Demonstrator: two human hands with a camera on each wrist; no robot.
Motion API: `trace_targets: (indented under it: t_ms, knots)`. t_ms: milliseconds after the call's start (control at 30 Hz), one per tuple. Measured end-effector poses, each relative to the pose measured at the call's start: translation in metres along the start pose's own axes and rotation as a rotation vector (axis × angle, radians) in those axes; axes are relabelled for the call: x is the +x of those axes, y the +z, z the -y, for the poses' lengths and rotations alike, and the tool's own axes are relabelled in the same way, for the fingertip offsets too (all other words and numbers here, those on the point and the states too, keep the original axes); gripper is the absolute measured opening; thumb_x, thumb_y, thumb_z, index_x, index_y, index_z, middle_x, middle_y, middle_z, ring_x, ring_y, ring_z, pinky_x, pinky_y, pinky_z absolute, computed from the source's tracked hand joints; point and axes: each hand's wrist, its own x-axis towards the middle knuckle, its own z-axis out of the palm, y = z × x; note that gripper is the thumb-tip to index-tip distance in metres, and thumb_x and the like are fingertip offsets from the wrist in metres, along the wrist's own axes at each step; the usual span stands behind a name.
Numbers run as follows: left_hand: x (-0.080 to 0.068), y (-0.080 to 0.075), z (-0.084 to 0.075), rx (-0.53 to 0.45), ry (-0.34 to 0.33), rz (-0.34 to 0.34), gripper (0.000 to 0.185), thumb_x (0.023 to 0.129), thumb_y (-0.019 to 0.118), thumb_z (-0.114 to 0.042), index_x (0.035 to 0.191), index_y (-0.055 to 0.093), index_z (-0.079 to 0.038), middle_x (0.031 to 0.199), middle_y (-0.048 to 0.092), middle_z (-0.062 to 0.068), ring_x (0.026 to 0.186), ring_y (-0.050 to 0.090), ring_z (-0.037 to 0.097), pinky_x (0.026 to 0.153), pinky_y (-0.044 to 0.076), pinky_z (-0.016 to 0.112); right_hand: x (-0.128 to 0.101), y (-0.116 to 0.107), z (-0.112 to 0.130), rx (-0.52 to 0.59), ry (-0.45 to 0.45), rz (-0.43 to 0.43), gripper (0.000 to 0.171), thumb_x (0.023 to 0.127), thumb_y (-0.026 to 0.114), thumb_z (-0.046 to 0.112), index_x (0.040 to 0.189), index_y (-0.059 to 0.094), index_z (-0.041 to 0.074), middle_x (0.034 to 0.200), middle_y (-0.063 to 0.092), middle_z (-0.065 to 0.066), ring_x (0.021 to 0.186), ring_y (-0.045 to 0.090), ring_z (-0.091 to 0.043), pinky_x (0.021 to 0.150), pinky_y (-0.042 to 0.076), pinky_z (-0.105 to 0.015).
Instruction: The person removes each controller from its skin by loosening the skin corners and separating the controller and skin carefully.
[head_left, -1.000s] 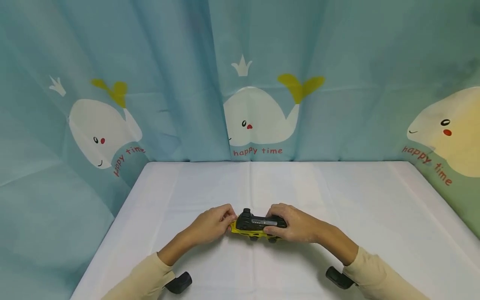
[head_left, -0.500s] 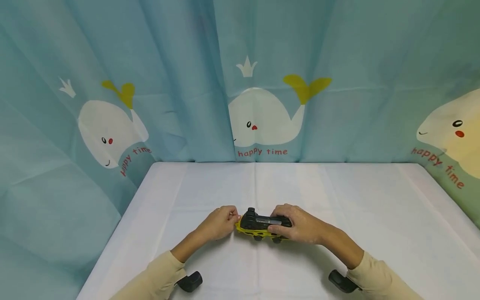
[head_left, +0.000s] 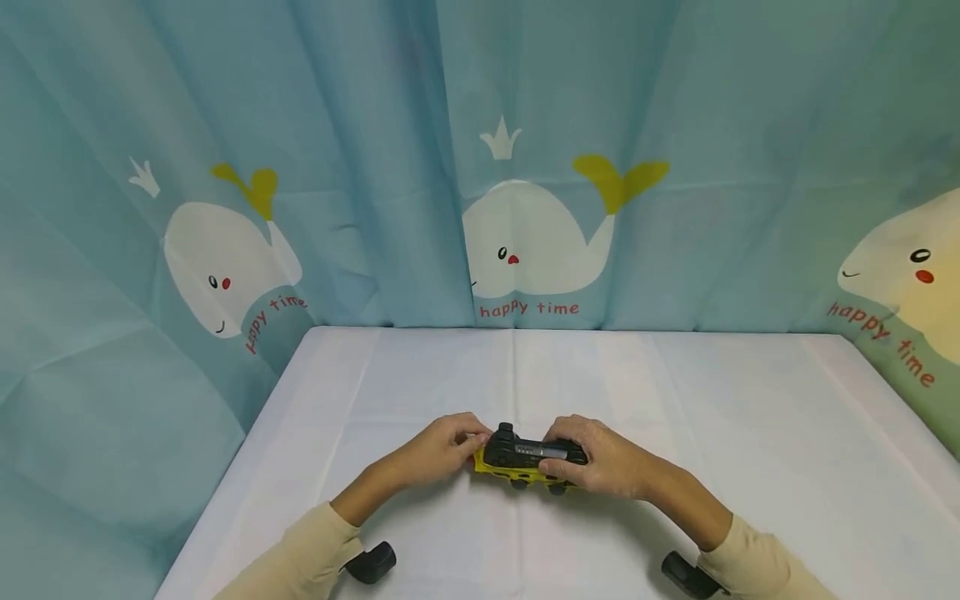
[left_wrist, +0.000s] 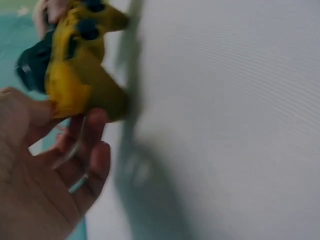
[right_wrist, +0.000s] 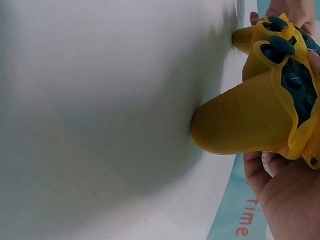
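A black game controller (head_left: 517,452) sits partly inside a yellow rubbery cover (right_wrist: 240,115), grip ends pointing down close over the white cloth. In the head view its black back edge rises above the cover. My right hand (head_left: 611,462) holds the controller's right end, thumb on the near side and fingers behind. At the opposite end, my left hand (head_left: 435,454) pinches the cover's edge between thumb and fingers. The left wrist view, slightly blurred, has the other fingers of that hand loosely bent below the cover. Black thumbsticks (right_wrist: 281,45) poke through holes in the cover.
A white cloth (head_left: 420,375) covers the table, with a fold line down its middle. Blue curtains (head_left: 360,167) printed with whales hang behind and at the sides. Dark wrist-mounted devices (head_left: 371,563) stick out under both sleeves.
The head view has shifted a little. My left fingers work at the cover's left edge, now closer over the controller's end. The right hand keeps its hold.
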Motion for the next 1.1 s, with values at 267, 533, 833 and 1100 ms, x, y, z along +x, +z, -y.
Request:
trace_targets:
  t_ms: [267, 533, 833, 1100]
  knots:
    - [0.009, 0.002, -0.002, 0.046, -0.048, -0.102, 0.015, 0.095, 0.064, -0.010, 0.094, 0.077, -0.004, 0.085, 0.067, -0.004, 0.068, 0.057, 0.008, 0.059, 0.049, 0.026, 0.000, -0.002, 0.002, -0.010, 0.023, 0.007, 0.020, 0.100, 0.066, 0.037, 0.105, 0.066, 0.018, 0.097, 0.061, 0.010, 0.087, 0.058, -0.011, 0.075, 0.051, -0.033]
    - [0.010, 0.016, -0.003, -0.150, -0.248, -0.161, 0.016, 0.098, 0.062, -0.010, 0.092, 0.073, 0.001, 0.076, 0.066, 0.003, 0.060, 0.056, 0.012, 0.054, 0.048, 0.026, 0.001, -0.002, 0.004, -0.010, 0.038, 0.018, 0.021, 0.099, 0.066, 0.038, 0.103, 0.066, 0.018, 0.096, 0.061, 0.011, 0.086, 0.058, -0.011, 0.075, 0.051, -0.033]
    - [0.014, 0.004, -0.024, -0.221, -0.085, -0.113, 0.036, 0.105, 0.058, -0.031, 0.127, 0.065, -0.003, 0.128, 0.062, 0.007, 0.122, 0.053, 0.028, 0.099, 0.043, 0.048, -0.008, -0.004, 0.003, 0.049, 0.079, 0.004, 0.023, 0.099, 0.068, 0.036, 0.109, 0.066, 0.015, 0.100, 0.062, 0.006, 0.089, 0.058, -0.014, 0.075, 0.051, -0.033]
    - [0.016, 0.016, -0.051, 0.182, 0.080, 0.029, 0.051, 0.089, 0.079, -0.044, 0.126, 0.067, -0.012, 0.120, 0.064, -0.005, 0.104, 0.059, 0.010, 0.087, 0.051, 0.034, -0.008, -0.005, 0.009, 0.148, 0.195, -0.012, 0.033, 0.103, 0.060, 0.039, 0.119, 0.063, 0.011, 0.107, 0.062, -0.002, 0.098, 0.056, -0.022, 0.084, 0.048, -0.041]
